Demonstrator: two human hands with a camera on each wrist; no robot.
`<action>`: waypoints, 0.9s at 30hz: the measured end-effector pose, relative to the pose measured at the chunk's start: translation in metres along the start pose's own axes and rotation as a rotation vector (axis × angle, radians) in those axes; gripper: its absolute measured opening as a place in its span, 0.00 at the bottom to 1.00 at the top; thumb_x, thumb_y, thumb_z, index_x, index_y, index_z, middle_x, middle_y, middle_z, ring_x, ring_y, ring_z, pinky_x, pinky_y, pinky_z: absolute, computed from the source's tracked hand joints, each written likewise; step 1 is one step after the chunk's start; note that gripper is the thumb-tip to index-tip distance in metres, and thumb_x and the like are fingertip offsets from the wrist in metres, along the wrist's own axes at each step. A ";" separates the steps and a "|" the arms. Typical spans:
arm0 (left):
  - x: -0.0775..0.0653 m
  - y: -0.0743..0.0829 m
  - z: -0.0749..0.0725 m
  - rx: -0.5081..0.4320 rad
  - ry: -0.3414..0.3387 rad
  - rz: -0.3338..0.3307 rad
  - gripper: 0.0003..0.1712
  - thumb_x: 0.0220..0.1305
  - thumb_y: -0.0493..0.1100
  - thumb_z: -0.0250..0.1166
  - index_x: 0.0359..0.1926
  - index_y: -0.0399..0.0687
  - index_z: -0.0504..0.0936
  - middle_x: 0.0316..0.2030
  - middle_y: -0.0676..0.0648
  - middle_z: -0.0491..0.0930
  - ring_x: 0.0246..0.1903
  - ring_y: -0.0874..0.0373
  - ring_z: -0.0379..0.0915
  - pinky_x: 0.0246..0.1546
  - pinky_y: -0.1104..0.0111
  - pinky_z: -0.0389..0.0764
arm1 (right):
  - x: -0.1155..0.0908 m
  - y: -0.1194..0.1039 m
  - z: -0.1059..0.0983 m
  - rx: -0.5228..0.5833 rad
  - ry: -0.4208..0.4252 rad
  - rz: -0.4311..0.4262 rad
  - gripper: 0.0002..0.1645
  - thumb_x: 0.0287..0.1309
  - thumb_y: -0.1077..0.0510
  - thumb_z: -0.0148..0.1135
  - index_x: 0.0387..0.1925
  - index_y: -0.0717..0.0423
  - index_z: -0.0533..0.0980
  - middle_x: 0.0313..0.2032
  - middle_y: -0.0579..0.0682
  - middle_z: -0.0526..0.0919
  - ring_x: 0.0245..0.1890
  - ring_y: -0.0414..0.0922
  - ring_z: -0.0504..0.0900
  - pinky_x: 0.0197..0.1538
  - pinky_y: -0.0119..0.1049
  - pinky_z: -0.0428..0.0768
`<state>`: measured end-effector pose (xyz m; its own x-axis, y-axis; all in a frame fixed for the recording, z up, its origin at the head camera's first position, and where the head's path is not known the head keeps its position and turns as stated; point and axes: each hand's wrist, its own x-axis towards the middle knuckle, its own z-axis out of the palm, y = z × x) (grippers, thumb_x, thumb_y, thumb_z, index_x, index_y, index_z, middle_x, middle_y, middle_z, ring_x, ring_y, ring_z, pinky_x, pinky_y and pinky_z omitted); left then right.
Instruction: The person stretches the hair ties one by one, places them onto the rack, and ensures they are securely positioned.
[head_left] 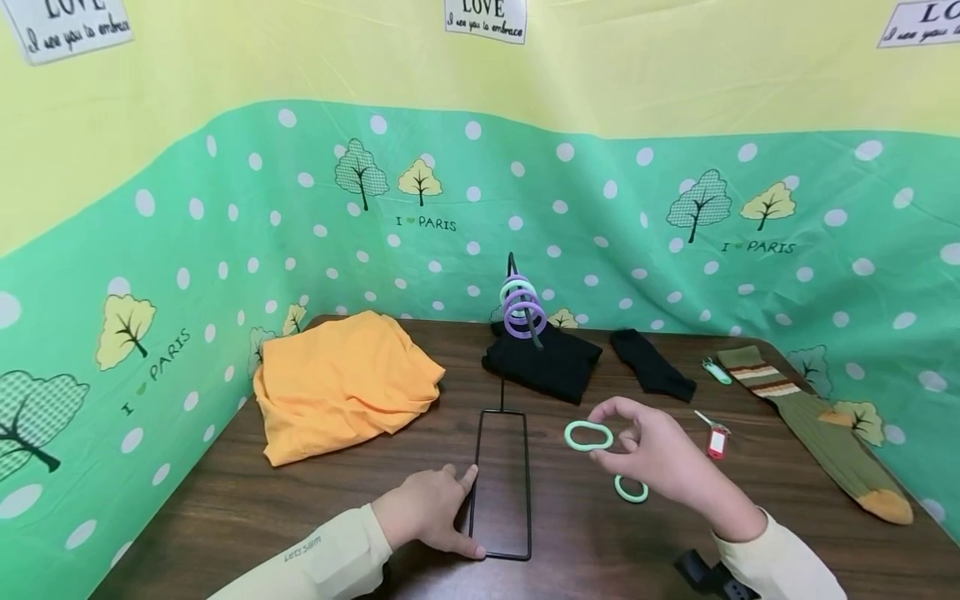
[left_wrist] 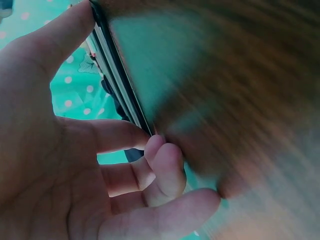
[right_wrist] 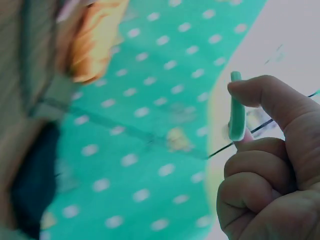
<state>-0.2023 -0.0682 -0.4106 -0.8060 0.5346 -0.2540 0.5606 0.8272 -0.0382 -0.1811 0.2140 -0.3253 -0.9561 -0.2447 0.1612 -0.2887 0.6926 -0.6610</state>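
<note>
A black wire stand [head_left: 528,483] has a rectangular base lying on the table; purple and pale green rings [head_left: 522,310] hang on its raised arm. My left hand [head_left: 429,510] touches the base's left side, the index finger on the side bar and the thumb at the near left corner. In the left wrist view the thumb and fingers of the left hand [left_wrist: 75,165] lie spread along the dark bar [left_wrist: 122,75]. Between thumb and index finger, my right hand [head_left: 651,448] pinches a pale green ring [head_left: 567,437] above the table, right of the base. Another green ring [head_left: 632,497] lies below it.
An orange cloth [head_left: 345,383] lies at the back left of the brown table [head_left: 247,517]. Folded black cloth [head_left: 551,367] and a black sock [head_left: 652,367] lie behind. On the right are a green key tag [head_left: 717,372], a red key tag [head_left: 717,442] and an olive sock [head_left: 817,433].
</note>
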 end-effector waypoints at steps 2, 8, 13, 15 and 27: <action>0.001 0.000 0.000 -0.001 -0.002 -0.004 0.60 0.39 0.80 0.59 0.68 0.50 0.61 0.54 0.43 0.74 0.47 0.55 0.76 0.37 0.63 0.79 | -0.008 -0.020 -0.002 -0.018 0.081 -0.116 0.23 0.40 0.61 0.73 0.40 0.46 0.73 0.10 0.38 0.53 0.11 0.30 0.53 0.16 0.29 0.59; 0.001 0.002 -0.001 0.011 -0.009 -0.012 0.60 0.39 0.80 0.58 0.68 0.51 0.60 0.54 0.43 0.74 0.47 0.55 0.76 0.36 0.64 0.79 | -0.019 -0.061 -0.003 -0.049 0.431 -0.577 0.17 0.44 0.57 0.72 0.37 0.51 0.75 0.09 0.40 0.52 0.12 0.28 0.48 0.17 0.20 0.53; 0.001 0.001 0.000 0.004 -0.022 -0.021 0.60 0.39 0.80 0.59 0.68 0.52 0.60 0.55 0.43 0.73 0.47 0.55 0.76 0.37 0.64 0.79 | -0.008 -0.093 -0.008 -0.074 0.643 -0.868 0.24 0.57 0.44 0.57 0.34 0.64 0.76 0.10 0.38 0.51 0.11 0.30 0.49 0.17 0.17 0.49; 0.001 0.001 0.001 0.000 -0.025 -0.024 0.60 0.39 0.80 0.59 0.68 0.52 0.60 0.56 0.43 0.73 0.48 0.55 0.75 0.37 0.64 0.79 | 0.000 -0.104 -0.010 -0.120 0.699 -0.910 0.23 0.58 0.46 0.56 0.34 0.64 0.76 0.10 0.37 0.51 0.10 0.29 0.49 0.17 0.17 0.49; 0.001 0.001 0.001 -0.020 -0.021 -0.015 0.59 0.40 0.80 0.59 0.68 0.52 0.60 0.57 0.44 0.72 0.49 0.55 0.75 0.38 0.64 0.79 | 0.041 -0.104 -0.005 -0.336 0.669 -0.601 0.29 0.39 0.57 0.74 0.46 0.57 0.73 0.09 0.39 0.50 0.10 0.31 0.44 0.14 0.25 0.48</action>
<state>-0.2026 -0.0668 -0.4116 -0.8100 0.5186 -0.2740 0.5444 0.8385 -0.0225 -0.1903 0.1353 -0.2468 -0.4441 -0.2567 0.8584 -0.6402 0.7612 -0.1037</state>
